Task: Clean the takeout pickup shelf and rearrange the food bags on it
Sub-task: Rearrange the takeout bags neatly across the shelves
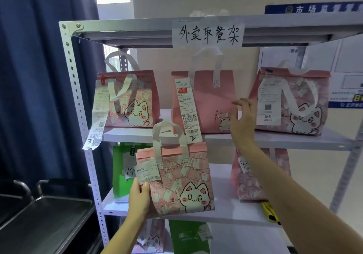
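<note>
A white metal shelf rack (125, 133) holds food bags on several levels. My left hand (138, 197) grips the lower left side of a pink cat-print bag (176, 181) labelled J8022, held in front of the middle level. My right hand (242, 116) reaches to the upper level with loosely spread fingers at the right edge of a plain pink bag (208, 100) whose receipt is marked 2. Left of it stands a cat-print bag (129, 100) with a long receipt marked 3. A third cat-print bag (292, 100), marked 046, stands to the right.
On the middle level a green bag (122, 173) marked 14 stands at the left, a pink bag (261, 175) at the right, with a yellow item (270, 211) at the front edge. More bags (188, 238) sit lower. A steel cart (45, 220) stands left, beside blue curtains.
</note>
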The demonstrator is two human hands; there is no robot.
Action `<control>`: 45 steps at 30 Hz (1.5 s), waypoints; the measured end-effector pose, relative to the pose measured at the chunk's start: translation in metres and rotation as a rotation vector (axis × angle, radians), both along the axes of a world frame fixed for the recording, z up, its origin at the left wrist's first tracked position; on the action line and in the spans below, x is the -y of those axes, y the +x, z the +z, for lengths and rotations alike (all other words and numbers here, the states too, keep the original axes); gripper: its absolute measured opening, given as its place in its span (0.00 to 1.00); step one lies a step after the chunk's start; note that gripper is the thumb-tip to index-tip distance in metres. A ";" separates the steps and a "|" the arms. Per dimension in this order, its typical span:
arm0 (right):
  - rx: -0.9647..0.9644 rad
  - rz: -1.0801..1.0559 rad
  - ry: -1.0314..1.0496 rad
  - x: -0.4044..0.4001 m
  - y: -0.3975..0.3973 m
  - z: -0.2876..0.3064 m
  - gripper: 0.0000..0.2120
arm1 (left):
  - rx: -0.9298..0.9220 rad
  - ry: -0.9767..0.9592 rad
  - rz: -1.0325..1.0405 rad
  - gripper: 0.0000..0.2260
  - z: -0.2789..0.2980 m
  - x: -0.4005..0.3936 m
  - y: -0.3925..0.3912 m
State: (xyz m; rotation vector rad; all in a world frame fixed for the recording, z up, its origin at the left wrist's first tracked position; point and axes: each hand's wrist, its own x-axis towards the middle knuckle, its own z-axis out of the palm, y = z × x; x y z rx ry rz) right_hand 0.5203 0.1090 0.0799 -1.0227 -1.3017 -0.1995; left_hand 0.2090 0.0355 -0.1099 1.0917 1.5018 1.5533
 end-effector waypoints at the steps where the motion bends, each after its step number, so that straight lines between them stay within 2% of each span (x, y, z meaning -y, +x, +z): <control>1: -0.001 0.002 0.016 0.005 -0.003 -0.008 0.09 | 0.011 -0.001 0.006 0.07 -0.002 0.001 -0.001; 7: -0.026 0.071 -0.014 0.035 -0.034 -0.080 0.06 | 0.050 -0.014 0.007 0.08 -0.023 0.005 -0.011; 13: -0.113 0.226 -0.321 0.054 -0.064 -0.166 0.07 | 0.063 -0.056 0.000 0.07 -0.043 0.010 -0.012; 17: -0.179 0.309 -0.511 0.054 -0.071 -0.194 0.09 | 0.044 -0.094 -0.027 0.08 -0.060 0.011 -0.010; 22: -0.231 0.312 -0.596 0.050 -0.069 -0.210 0.08 | 0.050 -0.129 -0.048 0.10 -0.069 0.006 0.001; 28: -0.375 0.298 -0.613 0.038 -0.049 -0.215 0.06 | 0.063 -0.150 -0.120 0.05 -0.074 -0.022 0.017; 39: -0.311 0.141 -0.655 -0.004 0.004 -0.214 0.07 | -0.067 -0.090 -0.226 0.06 -0.045 -0.083 0.049; 45: -0.272 0.101 -0.694 -0.014 0.016 -0.212 0.10 | -0.099 -0.110 -0.242 0.07 -0.046 -0.105 0.054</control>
